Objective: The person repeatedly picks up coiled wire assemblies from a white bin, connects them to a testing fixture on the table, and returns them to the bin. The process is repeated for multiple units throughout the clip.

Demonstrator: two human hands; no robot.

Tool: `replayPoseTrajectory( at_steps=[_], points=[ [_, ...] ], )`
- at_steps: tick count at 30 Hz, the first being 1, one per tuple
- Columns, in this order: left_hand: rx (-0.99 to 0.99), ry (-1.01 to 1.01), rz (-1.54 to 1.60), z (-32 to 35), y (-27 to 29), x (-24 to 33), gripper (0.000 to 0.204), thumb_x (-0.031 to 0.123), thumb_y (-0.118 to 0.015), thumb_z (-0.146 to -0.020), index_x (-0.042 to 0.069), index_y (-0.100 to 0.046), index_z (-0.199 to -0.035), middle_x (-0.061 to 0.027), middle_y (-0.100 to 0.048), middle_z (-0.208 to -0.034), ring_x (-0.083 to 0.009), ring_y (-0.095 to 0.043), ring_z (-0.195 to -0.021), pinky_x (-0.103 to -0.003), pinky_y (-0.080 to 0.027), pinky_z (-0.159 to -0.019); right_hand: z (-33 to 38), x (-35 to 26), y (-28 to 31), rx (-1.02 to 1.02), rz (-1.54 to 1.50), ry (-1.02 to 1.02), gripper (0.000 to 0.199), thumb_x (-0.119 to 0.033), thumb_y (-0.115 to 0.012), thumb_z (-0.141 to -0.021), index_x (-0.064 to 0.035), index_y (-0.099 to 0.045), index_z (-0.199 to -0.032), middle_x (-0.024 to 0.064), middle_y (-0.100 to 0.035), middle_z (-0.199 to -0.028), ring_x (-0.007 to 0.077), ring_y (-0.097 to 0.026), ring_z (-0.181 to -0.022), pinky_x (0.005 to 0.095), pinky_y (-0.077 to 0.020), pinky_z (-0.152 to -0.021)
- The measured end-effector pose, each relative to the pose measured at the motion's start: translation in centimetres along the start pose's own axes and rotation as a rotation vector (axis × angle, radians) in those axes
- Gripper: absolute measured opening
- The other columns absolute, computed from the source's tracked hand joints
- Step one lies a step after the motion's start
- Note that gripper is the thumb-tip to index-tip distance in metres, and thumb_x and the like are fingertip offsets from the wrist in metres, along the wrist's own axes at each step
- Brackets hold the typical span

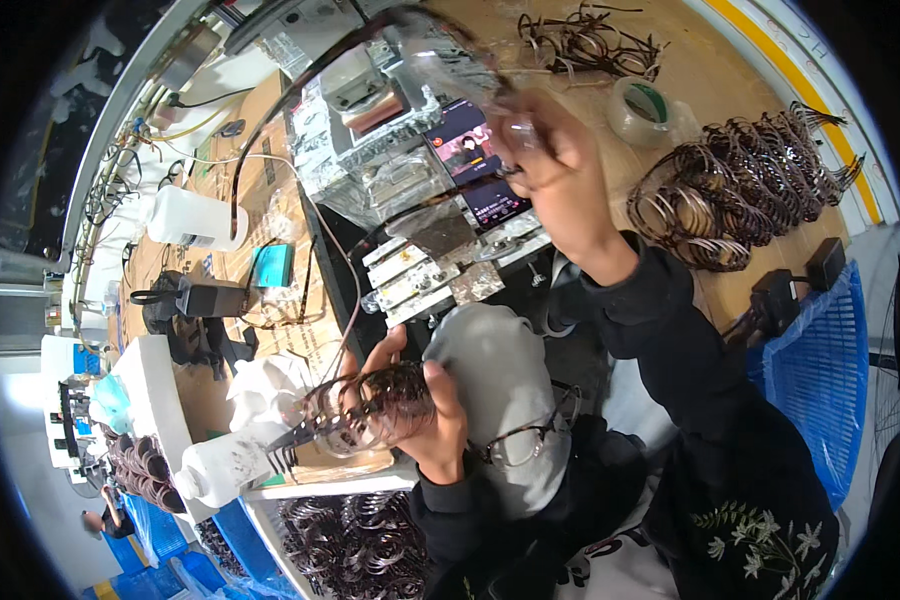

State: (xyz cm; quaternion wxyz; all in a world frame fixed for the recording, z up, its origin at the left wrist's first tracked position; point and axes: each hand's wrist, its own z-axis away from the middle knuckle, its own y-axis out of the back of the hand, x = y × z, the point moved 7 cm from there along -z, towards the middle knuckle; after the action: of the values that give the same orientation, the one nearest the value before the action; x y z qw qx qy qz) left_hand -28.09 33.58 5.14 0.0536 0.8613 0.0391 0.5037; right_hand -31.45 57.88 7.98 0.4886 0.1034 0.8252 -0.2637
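My right hand (560,180) is raised in front of a metal machine, its fingers closed on a dark brown eyeglass frame (238,190). The frame is close to the camera, with one long temple arm curving away to the left; the fingers and the lens part are blurred. Lower down, my left hand (438,432) is wrapped round a bundle of similar eyeglass frames (375,405) stacked together. Beside that hand, another pair of glasses (520,443) lies against the grey cloth (495,350) on my lap.
The metal machine (370,170) stands ahead, with a lit phone (467,150) leaning by it. At right are a tape roll (640,108), stacked eyeglass frames (755,190) and a blue crate (820,380). At left are white bottles (195,218) and a teal block (273,266).
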Motion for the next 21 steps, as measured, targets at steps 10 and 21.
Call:
replayPoseTrajectory(
  at_steps=[10,21],
  points=[
    [0.214,0.123,0.299,-2.8,1.8,1.5,0.051,0.007,-0.052,-0.083,-0.005,-0.033,-0.128,-0.0112,-0.053,-0.072,-0.0196,-0.055,-0.059,-0.037,-0.052,-0.057,-2.1,3.2,-2.3,-0.01,0.254,-0.011,0.013,-0.007,-0.045,-0.093,-0.0011,-0.056,-0.096,-0.0003,-0.048,-0.067,0.0071,-0.041,-0.059,0.0227,-0.0357,-0.054],
    [0.121,0.61,0.919,-6.0,0.3,0.9,0.091,0.078,-0.031,-0.078,-0.001,-0.047,-0.119,-0.0127,-0.055,-0.069,-0.0261,-0.055,-0.055,-0.037,-0.048,-0.048,5.3,-5.0,-1.8,-0.118,0.3,0.55,0.014,-0.006,-0.044,-0.092,0.0007,-0.055,-0.097,0.0078,-0.055,-0.078,0.0115,-0.046,-0.057,0.0233,-0.0383,-0.051]
  ],
)
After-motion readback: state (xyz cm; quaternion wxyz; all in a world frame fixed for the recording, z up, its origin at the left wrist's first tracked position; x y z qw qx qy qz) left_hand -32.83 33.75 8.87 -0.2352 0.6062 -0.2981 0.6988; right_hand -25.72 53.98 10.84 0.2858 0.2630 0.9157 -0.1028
